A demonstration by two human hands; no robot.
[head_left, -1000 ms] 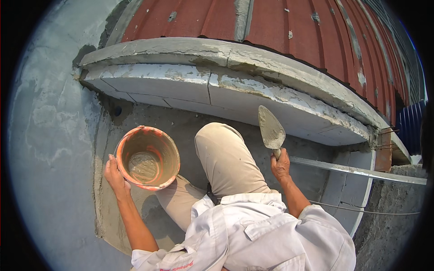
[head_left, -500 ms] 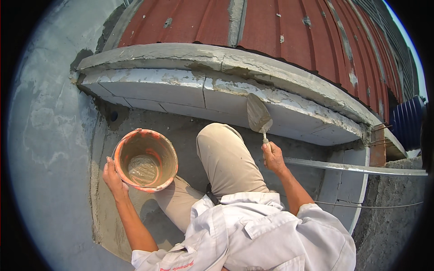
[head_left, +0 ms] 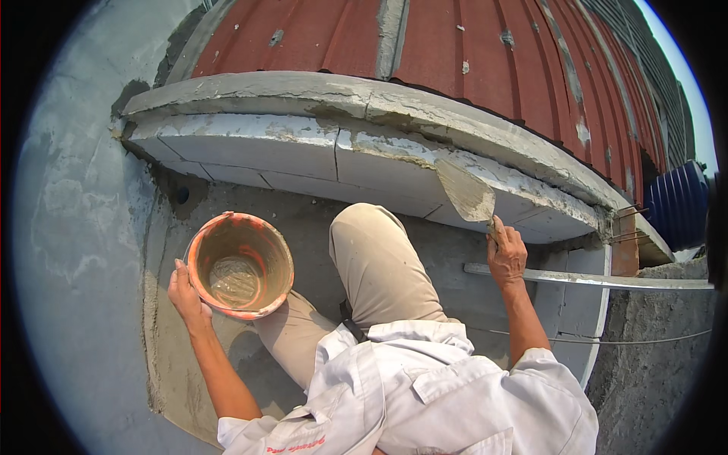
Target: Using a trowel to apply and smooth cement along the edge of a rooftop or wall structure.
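Note:
My left hand (head_left: 189, 293) grips the left side of an orange bucket (head_left: 283, 256), which tilts toward me above my bent leg. Grey wet mortar (head_left: 235, 281) lies at its bottom, and dried mortar coats the inner wall. On the right, my right hand (head_left: 506, 254) is closed around the handle of a trowel (head_left: 469, 194). The trowel's grey, mortar-smeared blade points up and left, against or just in front of the upper edge of a low white block wall (head_left: 379, 168); whether it touches I cannot tell. Patches of mortar lie along the top of the blocks.
A concrete ledge (head_left: 303, 92) runs behind the blocks, with a red corrugated metal roof (head_left: 455, 53) beyond. A long straight bar (head_left: 607, 280) crosses at right near my forearm. Grey plastered wall (head_left: 76, 250) stands at left. A dark blue ribbed tank (head_left: 677, 206) sits at far right.
My right hand has moved right and slightly up with the trowel, whose blade has shifted right along the wall and turned. The bucket and my left hand stay nearly in place.

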